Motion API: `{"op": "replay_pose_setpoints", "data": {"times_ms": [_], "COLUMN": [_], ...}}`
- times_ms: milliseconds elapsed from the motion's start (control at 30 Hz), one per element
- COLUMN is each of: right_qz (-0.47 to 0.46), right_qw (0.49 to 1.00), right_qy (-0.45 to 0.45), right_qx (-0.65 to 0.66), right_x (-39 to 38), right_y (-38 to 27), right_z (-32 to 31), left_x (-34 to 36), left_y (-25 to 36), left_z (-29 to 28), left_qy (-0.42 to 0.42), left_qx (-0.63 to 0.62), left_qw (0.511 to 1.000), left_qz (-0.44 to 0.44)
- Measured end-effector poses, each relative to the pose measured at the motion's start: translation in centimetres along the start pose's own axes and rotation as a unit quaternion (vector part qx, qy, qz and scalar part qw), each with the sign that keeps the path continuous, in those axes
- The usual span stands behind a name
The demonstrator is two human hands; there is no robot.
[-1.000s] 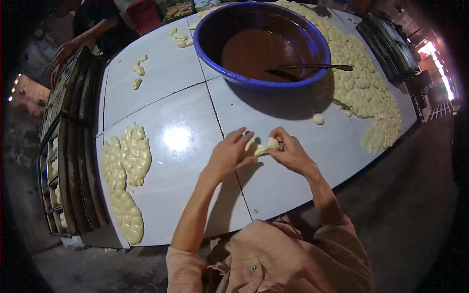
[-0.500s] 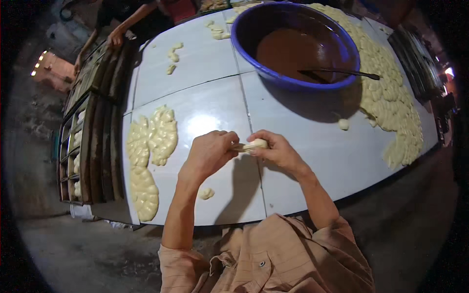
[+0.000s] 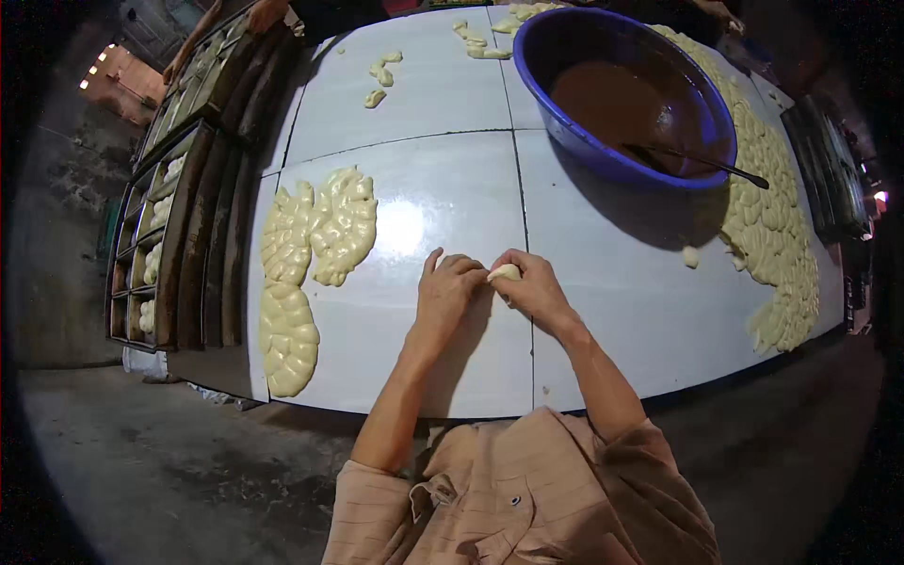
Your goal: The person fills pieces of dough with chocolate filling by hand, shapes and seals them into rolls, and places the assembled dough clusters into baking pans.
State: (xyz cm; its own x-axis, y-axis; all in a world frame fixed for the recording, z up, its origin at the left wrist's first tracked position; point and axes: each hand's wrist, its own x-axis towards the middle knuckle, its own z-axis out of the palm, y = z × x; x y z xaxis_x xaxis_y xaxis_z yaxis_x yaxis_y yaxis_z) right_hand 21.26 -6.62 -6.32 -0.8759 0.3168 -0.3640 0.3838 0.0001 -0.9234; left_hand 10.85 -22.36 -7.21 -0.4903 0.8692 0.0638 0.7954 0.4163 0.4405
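Observation:
Above the middle of the white tiled table, my right hand (image 3: 539, 294) closes around a small piece of pale dough (image 3: 506, 272). A rounded end of it bulges between thumb and fingers. My left hand (image 3: 452, 297) meets it from the left, fingertips pinched at the dough's edge and the outer fingers loosely bent. What lies under those fingertips is mostly hidden. To the left of my hands, flattened dough lumps (image 3: 290, 325) lie in joined, glossy patches. A single small dough ball (image 3: 690, 257) rests on the right, near a big spread of dough pieces (image 3: 765, 226).
A blue basin (image 3: 556, 127) of brown liquid stands at the far right, a dark-handled utensil (image 3: 744, 175) leaning over its rim. Stacked compartment trays (image 3: 184, 245) with dough line the left edge; another person's hand (image 3: 268, 13) touches them. Dark stacked trays (image 3: 827, 174) stand far right.
The dough stretched between my hands is now a compact lump, mostly in my right hand. My left hand has turned, fingers pointing forward. The view has shifted; the small lump by my left forearm is out of sight.

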Motion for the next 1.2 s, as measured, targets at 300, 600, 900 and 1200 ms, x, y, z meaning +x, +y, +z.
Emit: {"op": "replay_pose_setpoints", "data": {"times_ms": [300, 600, 900, 1200], "right_qz": [-0.023, -0.055, 0.019, -0.224], "right_qw": [0.944, 0.936, 0.987, 0.949], "right_qy": [0.009, 0.023, 0.152, 0.22], "right_qx": [0.328, 0.348, -0.038, 0.023], "right_x": [-4.2, -6.4, -6.2, -7.1], "right_y": [-1.2, -2.2, -1.6, -2.3], "right_z": [-2.2, -6.2, -5.7, -7.2], "left_x": [-1.2, -0.5, 1.7, 4.3], "left_y": [1.2, 4.3, 8.1, 11.1], "left_z": [1.8, -1.1, -1.1, 1.3], "left_qy": [0.149, 0.05, -0.046, 0.161], "left_qx": [-0.004, -0.105, -0.475, -0.482], "left_qw": [0.988, 0.993, 0.861, 0.861], "left_qz": [0.036, -0.006, -0.176, 0.036]}}
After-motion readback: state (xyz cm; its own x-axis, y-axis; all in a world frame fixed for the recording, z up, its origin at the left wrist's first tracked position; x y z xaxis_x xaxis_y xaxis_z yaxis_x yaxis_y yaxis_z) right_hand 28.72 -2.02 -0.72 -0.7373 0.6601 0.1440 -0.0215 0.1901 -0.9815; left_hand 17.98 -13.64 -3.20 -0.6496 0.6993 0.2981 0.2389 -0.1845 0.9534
